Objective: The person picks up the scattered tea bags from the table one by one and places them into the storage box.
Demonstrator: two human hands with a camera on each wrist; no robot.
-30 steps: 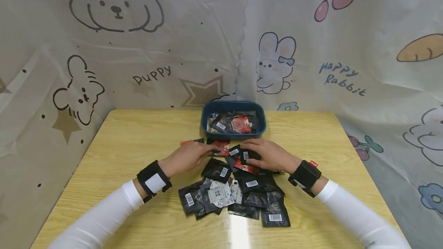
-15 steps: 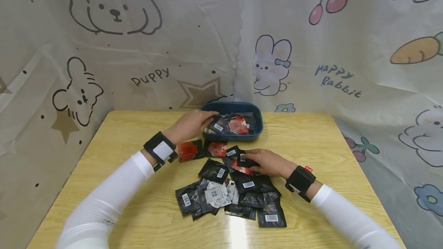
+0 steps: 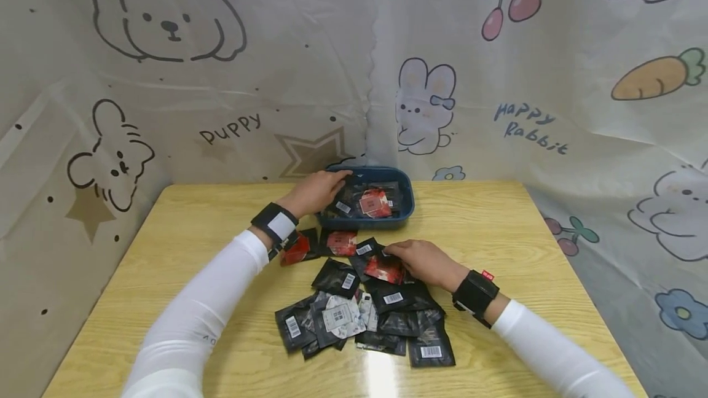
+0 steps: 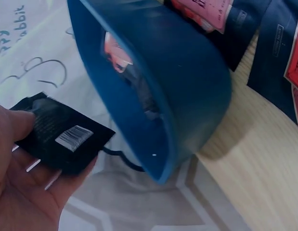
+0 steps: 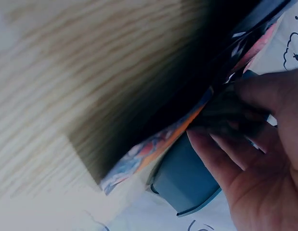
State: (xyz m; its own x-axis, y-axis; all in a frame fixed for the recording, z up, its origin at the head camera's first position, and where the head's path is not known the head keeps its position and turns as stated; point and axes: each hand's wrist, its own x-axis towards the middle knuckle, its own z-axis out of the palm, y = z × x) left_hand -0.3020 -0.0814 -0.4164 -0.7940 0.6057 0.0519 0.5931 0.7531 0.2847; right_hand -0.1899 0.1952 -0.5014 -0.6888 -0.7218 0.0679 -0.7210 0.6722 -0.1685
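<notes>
At the rim of the blue bin (image 3: 366, 224), my left hand (image 3: 316, 193) pinches a small black sachet (image 4: 67, 132) between thumb and fingers. The left wrist view shows a white barcode on this sachet, which stays outside the bin's wall. Over the right part of the pile, my right hand (image 3: 424, 261) pinches another dark sachet (image 5: 230, 113), mostly hidden by the fingers in the head view. Just below those fingertips lies a red-fronted sachet (image 3: 385, 269). Inside the bin, black sachets surround one with a red label (image 3: 375, 202).
Two red-and-black sachets (image 3: 338, 242) lie in front of the bin. Nearer to me, several black sachets (image 3: 431, 349) and one with a white floral label (image 3: 338, 317) overlap on the wooden table (image 3: 221, 349). A printed cloth (image 3: 243, 78) hangs behind the table.
My left hand has gone from the red sachets on the table up to the bin's left rim. My right hand has shifted the dark sachet, showing more of the red one beneath.
</notes>
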